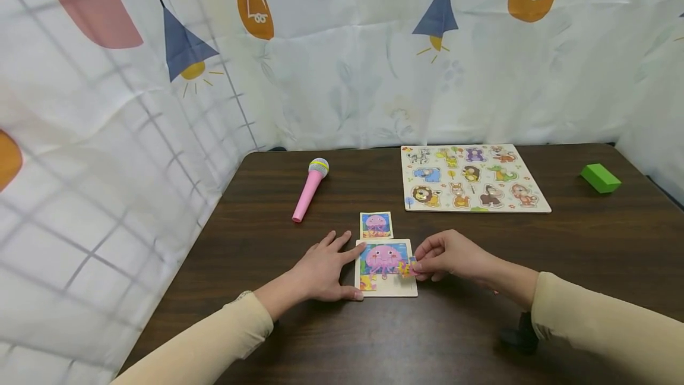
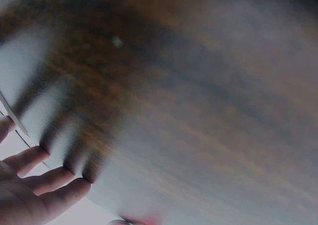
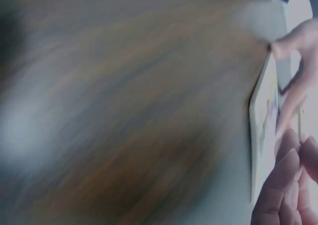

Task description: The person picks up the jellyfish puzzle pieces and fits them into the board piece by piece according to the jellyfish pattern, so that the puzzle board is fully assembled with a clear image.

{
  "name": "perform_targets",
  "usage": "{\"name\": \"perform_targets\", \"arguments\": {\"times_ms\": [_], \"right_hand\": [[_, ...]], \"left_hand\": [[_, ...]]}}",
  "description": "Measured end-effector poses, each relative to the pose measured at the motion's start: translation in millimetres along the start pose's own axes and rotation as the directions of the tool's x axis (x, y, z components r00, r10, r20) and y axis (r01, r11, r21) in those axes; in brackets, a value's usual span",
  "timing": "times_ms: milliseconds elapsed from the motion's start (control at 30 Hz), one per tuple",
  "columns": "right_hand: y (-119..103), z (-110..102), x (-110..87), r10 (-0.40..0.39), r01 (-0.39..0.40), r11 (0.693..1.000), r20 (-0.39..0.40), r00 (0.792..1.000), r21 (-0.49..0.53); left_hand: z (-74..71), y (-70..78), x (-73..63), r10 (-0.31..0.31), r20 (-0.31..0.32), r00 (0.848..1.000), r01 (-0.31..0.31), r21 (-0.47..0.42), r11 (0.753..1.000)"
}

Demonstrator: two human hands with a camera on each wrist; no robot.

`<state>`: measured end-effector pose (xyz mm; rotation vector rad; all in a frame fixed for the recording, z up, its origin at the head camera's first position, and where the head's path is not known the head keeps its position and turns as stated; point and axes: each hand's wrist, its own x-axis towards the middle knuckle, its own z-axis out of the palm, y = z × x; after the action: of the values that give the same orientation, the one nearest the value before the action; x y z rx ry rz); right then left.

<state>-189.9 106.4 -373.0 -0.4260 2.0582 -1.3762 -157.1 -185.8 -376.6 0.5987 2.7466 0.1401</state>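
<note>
A small puzzle board (image 1: 392, 290) with a pink jellyfish picture lies on the table, its lower middle and lower right bare. My left hand (image 1: 325, 271) is spread at its left side, with index finger and thumb touching the edge. In the left wrist view the fingers (image 2: 59, 192) reach out straight over the table. Over the board's right side, my right hand (image 1: 454, 257) pinches a yellow and pink puzzle piece (image 1: 406, 268) between thumb and fingers. The right wrist view shows that piece edge-on above the board (image 3: 257, 130). Directly behind the board lies a jellyfish picture card (image 1: 376, 226).
A pink toy microphone (image 1: 308, 195) lies behind my left hand. Farther back on the right is a large animal puzzle board (image 1: 475, 178), with a green block (image 1: 601, 178) near the table's right edge. A dark object (image 1: 521, 337) sits by the right sleeve. Printed curtains hang behind.
</note>
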Motion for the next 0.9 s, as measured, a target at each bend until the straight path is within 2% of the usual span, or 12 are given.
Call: {"name": "perform_targets", "arguments": {"times_ms": [200,300,567,900], "right_hand": [[-5,20,9.8,0.055,-0.06,0.991,0.044,0.998,0.122],[-7,26,12.9,0.076,-0.082,0.985,0.04,0.996,0.151],[-13,38,18.4,0.139,-0.138,0.986,0.0,0.99,0.098],[-15,48,20.9,0.158,-0.157,0.987,-0.023,0.987,0.033]], "left_hand": [[0.1,1.1,0.2,0.009,-0.014,1.0,-0.009,0.0,1.0],[0.3,0.6,1.1,0.009,-0.017,1.0,-0.009,-0.001,1.0],[0.0,0.3,1.4,0.008,-0.021,1.0,-0.008,0.006,1.0],[1.2,-1.2,-0.1,0.008,-0.026,1.0,-0.008,0.009,1.0]]}}
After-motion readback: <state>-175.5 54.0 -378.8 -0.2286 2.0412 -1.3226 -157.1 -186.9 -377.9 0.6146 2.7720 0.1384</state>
